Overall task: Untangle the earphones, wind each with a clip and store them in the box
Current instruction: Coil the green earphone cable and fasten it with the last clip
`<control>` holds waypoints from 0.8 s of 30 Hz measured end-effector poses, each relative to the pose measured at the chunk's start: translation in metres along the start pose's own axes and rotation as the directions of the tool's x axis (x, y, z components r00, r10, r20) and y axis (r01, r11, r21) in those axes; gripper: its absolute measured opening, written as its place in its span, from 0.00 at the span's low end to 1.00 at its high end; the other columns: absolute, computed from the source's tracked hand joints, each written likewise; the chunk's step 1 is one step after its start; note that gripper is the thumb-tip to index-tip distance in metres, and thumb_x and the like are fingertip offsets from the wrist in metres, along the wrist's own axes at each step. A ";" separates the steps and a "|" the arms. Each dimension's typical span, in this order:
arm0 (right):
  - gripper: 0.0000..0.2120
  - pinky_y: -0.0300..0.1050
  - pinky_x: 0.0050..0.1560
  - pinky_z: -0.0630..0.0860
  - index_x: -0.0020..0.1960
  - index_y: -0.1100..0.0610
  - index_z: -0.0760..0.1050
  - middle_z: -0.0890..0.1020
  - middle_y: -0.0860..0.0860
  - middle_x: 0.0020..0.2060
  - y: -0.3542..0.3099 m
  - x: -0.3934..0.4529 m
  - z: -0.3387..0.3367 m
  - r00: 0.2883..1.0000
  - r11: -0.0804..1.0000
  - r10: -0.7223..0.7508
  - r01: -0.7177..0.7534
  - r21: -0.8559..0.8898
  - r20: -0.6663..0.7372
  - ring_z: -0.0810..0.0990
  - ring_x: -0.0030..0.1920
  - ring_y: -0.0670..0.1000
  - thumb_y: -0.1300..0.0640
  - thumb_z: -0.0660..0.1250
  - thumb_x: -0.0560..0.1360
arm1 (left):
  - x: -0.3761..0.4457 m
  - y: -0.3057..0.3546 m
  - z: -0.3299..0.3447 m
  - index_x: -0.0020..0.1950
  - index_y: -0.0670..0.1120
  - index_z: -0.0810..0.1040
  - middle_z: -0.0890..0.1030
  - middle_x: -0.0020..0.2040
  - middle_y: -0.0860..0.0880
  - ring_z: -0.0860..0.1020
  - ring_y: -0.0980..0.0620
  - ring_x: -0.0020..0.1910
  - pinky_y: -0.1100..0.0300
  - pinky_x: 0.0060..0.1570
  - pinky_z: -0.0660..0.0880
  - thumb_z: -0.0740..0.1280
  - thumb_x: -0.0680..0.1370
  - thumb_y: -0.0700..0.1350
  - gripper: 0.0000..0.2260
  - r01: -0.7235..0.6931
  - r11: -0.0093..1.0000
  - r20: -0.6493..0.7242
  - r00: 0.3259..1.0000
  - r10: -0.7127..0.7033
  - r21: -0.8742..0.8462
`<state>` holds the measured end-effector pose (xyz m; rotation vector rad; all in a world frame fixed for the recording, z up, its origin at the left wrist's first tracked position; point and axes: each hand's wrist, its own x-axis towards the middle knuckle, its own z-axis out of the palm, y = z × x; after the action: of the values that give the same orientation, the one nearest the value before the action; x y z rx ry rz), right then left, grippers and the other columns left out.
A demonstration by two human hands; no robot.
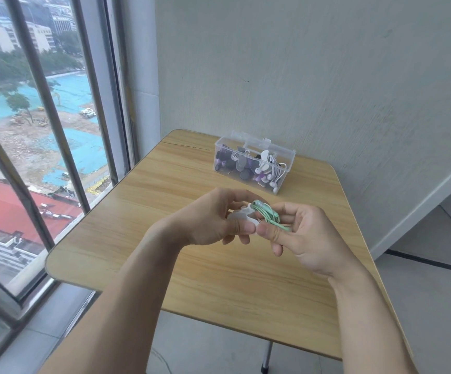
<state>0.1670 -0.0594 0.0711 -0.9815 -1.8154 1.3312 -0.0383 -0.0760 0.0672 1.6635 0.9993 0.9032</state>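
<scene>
light: soft daylight from window (43,130) (left) | shadows: faint | blur: slight on hands | edges: wide-angle bowing

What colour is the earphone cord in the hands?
Mint green cord, seen in the head view.

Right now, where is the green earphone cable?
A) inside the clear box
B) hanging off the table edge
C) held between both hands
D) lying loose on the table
C: the coiled green earphone cable sits between the left hand and right hand, above the table.
</scene>
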 end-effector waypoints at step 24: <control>0.06 0.36 0.38 0.77 0.57 0.54 0.79 0.85 0.46 0.42 0.004 0.009 0.032 0.949 0.948 -0.180 0.097 -0.305 -0.258 0.85 0.35 0.44 0.57 0.67 0.81 | 0.005 -0.003 0.011 0.60 0.50 0.81 0.85 0.47 0.50 0.80 0.60 0.37 0.64 0.42 0.78 0.72 0.76 0.35 0.15 -0.019 0.989 -0.389 0.918 0.077 0.150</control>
<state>0.1356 -0.0653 0.0599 -1.1085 -1.8466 0.8054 -0.0274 -0.0744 0.0624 1.6643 1.3250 1.2598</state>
